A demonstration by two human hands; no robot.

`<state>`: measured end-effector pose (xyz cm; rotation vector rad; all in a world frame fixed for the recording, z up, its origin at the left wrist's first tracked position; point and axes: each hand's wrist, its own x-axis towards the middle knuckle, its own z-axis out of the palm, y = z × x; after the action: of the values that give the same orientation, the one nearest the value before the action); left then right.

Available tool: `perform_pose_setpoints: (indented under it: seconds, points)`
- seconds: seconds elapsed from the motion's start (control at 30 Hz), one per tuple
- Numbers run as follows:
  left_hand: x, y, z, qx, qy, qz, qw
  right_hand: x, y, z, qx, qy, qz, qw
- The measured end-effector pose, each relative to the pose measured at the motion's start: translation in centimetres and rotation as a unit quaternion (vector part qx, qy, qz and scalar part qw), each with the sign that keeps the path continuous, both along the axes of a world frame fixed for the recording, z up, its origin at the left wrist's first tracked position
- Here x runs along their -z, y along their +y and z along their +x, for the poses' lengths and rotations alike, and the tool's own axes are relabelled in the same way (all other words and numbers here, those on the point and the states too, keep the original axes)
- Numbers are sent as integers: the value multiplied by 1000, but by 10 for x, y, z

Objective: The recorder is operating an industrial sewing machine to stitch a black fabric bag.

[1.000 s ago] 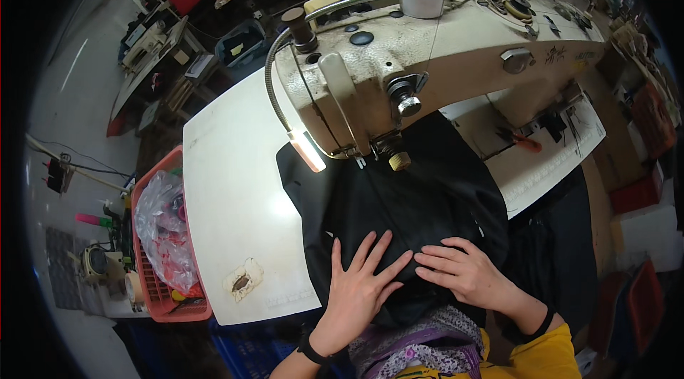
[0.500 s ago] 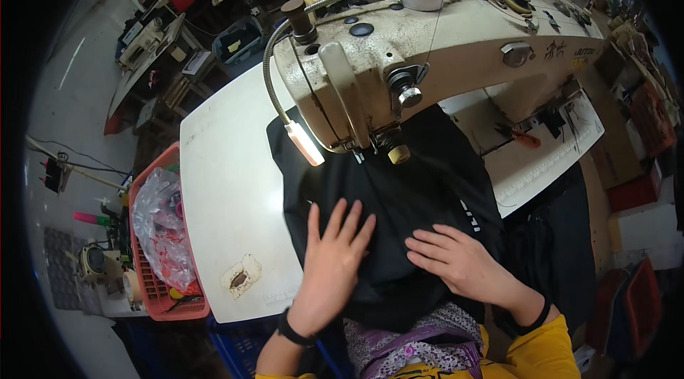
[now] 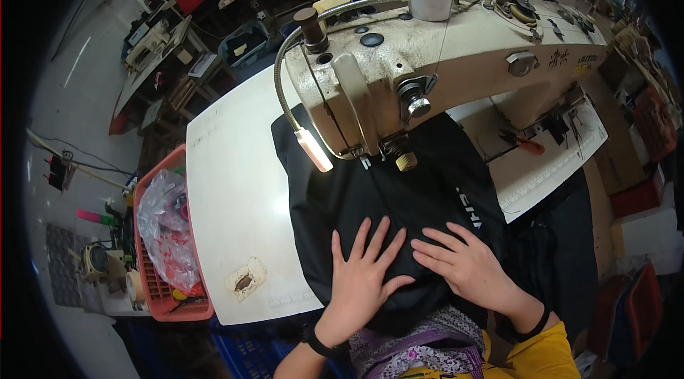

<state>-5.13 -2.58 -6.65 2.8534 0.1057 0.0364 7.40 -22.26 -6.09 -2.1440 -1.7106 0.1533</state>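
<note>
Black fabric (image 3: 342,197) with white print near its right side lies under the head of a cream sewing machine (image 3: 456,65). My left hand (image 3: 365,265) rests on the cloth with its fingers spread. To its right, my right hand (image 3: 463,265) lies with fingers stretched out on the same cloth, below the print. Neither hand grasps anything. The needle area, just left of a brass-coloured knob (image 3: 406,161), sits over the far part of the fabric. A lit lamp (image 3: 313,151) on a bendy metal neck shines beside it.
A white worktable (image 3: 235,165) extends left of the cloth. Beyond its left edge stands a pink basket (image 3: 160,300) holding a clear plastic bag (image 3: 167,229). Orange-handled snips (image 3: 527,145) lie under the machine arm. More dark fabric (image 3: 556,251) hangs at the right.
My left hand has moved right and a little nearer to me, its thumb now showing. The fabric has shifted slightly toward me, and the whole view has moved a little.
</note>
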Motion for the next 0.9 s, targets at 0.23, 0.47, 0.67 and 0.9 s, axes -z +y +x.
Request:
perform_pose_setpoints:
  seconds: [0.23,0.47,0.67,0.9]
  points:
    - [-4,42,28,12,-13,-2,1000,-7,28,23,-3,-55,5,998]
    - [-37,6,-21,111,45,-130,984,-12,-14,0,-76,23,-32,996]
    - [-49,-6,-13,17,-11,-95,995,-5,-7,-8,-7,53,-6,999]
    - [1,-3,3,15,-7,43,999,-1,-7,-5,-21,-16,0,1000]
